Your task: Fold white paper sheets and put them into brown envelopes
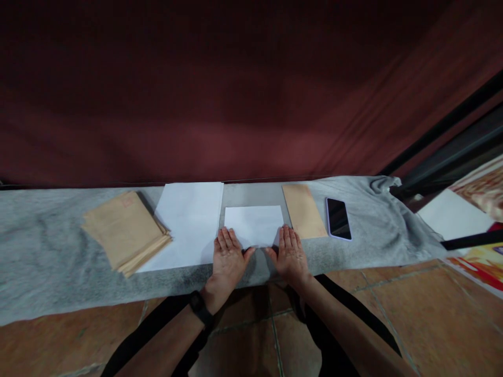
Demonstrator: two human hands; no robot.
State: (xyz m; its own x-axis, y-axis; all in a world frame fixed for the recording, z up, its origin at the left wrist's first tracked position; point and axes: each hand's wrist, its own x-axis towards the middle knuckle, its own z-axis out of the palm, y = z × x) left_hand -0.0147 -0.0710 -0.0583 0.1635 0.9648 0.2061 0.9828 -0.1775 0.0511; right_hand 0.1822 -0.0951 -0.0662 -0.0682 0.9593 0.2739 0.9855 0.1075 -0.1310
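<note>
A small white sheet of paper (254,224), apparently folded, lies flat on the grey cloth between my two hands. My left hand (228,256) rests palm down on its near left corner, fingers stretched forward and thumb pointing inward. At the near right corner my right hand (291,255) lies flat in the same way, thumb toward the paper's near edge. Just beyond my right fingers is a single brown envelope (305,210). Larger white sheets (188,222) lie to the left of my left hand.
A stack of brown envelopes (123,228) overlaps the white sheets at the left. A phone (338,219) lies right of the single envelope. The grey cloth (47,246) covers the low surface, with a dark red curtain (236,104) behind. Printed sheets (481,262) are at far right above the tiled floor (424,298).
</note>
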